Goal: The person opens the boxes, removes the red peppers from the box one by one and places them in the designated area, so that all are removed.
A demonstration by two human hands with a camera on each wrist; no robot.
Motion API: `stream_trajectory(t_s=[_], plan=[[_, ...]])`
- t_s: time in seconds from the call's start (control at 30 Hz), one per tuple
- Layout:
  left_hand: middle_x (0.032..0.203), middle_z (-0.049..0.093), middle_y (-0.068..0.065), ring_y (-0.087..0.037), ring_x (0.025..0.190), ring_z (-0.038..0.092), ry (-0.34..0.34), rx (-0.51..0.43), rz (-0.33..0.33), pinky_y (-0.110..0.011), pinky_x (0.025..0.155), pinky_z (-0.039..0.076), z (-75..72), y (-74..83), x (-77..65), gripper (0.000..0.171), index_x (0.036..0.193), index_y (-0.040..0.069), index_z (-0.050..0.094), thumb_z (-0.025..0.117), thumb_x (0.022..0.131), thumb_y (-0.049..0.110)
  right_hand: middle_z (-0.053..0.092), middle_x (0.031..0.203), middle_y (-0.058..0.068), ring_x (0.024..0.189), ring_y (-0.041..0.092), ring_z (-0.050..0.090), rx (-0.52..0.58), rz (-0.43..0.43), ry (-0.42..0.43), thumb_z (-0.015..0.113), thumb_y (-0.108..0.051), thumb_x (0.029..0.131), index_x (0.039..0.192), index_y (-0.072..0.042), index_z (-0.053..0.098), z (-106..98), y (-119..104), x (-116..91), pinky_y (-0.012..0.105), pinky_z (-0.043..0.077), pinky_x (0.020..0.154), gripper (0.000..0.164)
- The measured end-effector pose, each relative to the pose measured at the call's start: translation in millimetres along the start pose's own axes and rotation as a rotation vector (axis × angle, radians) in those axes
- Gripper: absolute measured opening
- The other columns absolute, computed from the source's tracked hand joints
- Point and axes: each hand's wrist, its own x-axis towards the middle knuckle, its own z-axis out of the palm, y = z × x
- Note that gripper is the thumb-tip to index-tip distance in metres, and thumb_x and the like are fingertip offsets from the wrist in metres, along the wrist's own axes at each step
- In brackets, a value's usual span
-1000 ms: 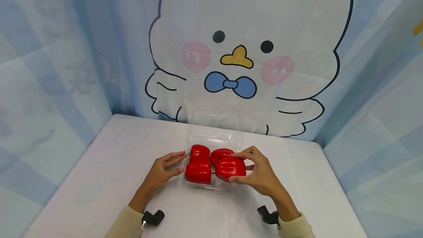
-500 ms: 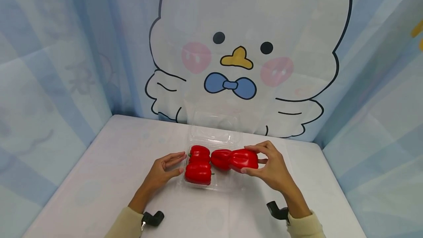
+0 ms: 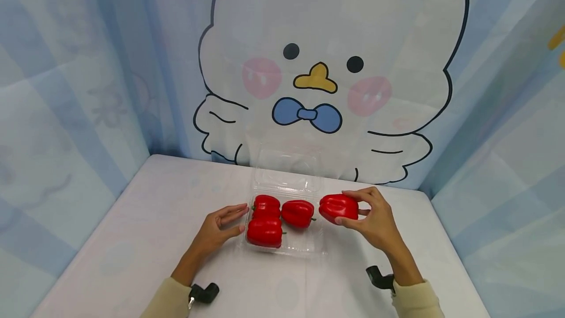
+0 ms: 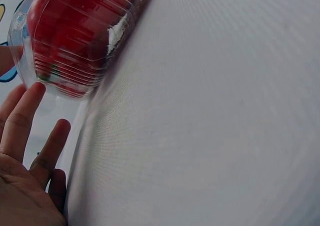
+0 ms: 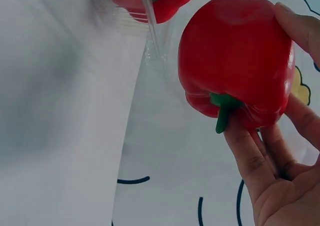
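My right hand (image 3: 374, 217) grips a red bell pepper (image 3: 338, 208) between thumb and fingers, just right of a clear plastic clamshell box (image 3: 304, 247). In the right wrist view the green stem of that pepper (image 5: 235, 50) points down by the fingers. Three more red peppers lie in the box: one at the back left (image 3: 267, 205), one at the front left (image 3: 265, 232) and one at the back right (image 3: 297, 213). The left hand (image 3: 216, 227) stands at the box's left wall with fairly straight fingers; in the left wrist view its fingertips (image 4: 36, 88) touch or nearly touch the plastic.
The box's transparent lid (image 3: 287, 168) stands raised at the back, against a curtain (image 3: 318, 146) with a cartoon bird. A white cloth covers the table (image 3: 176, 185). Both wrists carry a black camera mount, the left one (image 3: 205, 292) near the table's front.
The right hand has carried its pepper out of the front right of the box, to the right and slightly back. The back right pepper is now fully visible. My left hand has stayed in place.
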Motion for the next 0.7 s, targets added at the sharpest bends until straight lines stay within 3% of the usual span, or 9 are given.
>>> stream_trajectory(t_s=[0.7], plan=[[0.151,0.064,-0.008,-0.032,0.153,0.049,0.008,0.009,0.001,-0.037,0.116,0.051,0.1,-1.4,-0.3,0.061,0.152,0.011,0.057,0.079,0.097,0.019,0.055,0.134,0.018,0.131,0.040,0.053,-0.026,0.127,0.005,0.093,-0.019,0.082,0.143,-0.008,0.066,10.9,40.9,9.5,0.060,0.061,0.099,0.068]])
